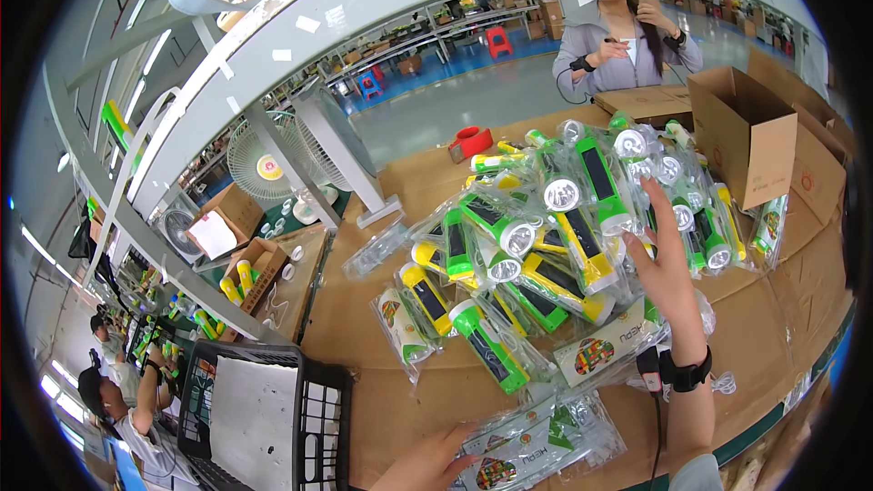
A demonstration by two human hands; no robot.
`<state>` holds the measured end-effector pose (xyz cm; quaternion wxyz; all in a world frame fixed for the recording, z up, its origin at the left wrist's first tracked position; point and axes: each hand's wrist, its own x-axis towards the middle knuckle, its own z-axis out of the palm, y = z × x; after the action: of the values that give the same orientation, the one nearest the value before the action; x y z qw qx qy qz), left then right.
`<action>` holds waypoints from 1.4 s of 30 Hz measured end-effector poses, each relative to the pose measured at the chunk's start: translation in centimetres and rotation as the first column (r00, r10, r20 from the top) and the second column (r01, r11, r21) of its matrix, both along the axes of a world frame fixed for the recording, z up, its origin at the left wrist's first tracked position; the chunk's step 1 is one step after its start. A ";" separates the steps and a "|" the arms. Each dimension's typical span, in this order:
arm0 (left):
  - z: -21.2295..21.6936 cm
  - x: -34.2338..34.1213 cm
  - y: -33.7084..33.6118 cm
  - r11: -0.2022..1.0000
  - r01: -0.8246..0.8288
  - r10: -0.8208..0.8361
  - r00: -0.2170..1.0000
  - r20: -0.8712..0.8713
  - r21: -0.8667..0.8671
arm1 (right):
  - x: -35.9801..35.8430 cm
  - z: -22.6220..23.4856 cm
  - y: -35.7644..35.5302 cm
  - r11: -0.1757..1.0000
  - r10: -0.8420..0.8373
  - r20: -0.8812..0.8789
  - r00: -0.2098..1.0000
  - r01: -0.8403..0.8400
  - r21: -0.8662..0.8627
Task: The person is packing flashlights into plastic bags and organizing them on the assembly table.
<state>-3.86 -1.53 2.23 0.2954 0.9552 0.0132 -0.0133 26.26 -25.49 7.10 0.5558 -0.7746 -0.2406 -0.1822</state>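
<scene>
Head view gives us two bare hands at the worktop (391,414). Our right hand (668,280), near 3 o'clock, has its fingers spread over the pile; we cannot tell whether its fingertips touch anything. Our left hand (429,462), at 6 o'clock, reaches onto clear printed bags (536,441) lying at 5 o'clock; we cannot tell if it pinches one. From the centre toward 3 o'clock we count more than a dozen bagged torches (488,345), green or yellow, overlapping too closely for an exact total. We see one red ring-shaped thing (472,143) near 1 o'clock, one open carton (768,155) between 2 and 3, and one black crate (320,418) with a pale sheet inside at 7.

Brown cardboard, creased toward 4 o'clock, covers our worktop. Beyond it we see a grey floor (436,123) with blue stretches, one red stool (497,42) past 12, two fans between 9 and 10, one person (627,59) between 1 and 2, and two more people near 8.
</scene>
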 end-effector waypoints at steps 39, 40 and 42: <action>10.0 -23.5 1.2 0.801 -0.576 0.586 0.810 0.015 -0.166 | -13.6 -10.5 8.8 0.313 0.523 0.066 0.850 -0.119 -0.942; 10.0 -23.5 1.8 0.806 -0.586 0.592 0.799 0.102 -0.087 | -13.6 -10.4 8.8 0.318 0.521 0.068 0.851 -0.120 -0.940; 10.0 -23.5 2.4 0.823 -0.567 0.566 0.824 -0.032 -0.037 | -13.7 -10.2 8.9 0.308 0.534 0.052 0.844 -0.137 -0.941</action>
<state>-27.40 0.85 12.24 0.3074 0.9011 0.2987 0.0652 12.61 -16.59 -3.07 0.0087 -0.8311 -0.5551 -0.0336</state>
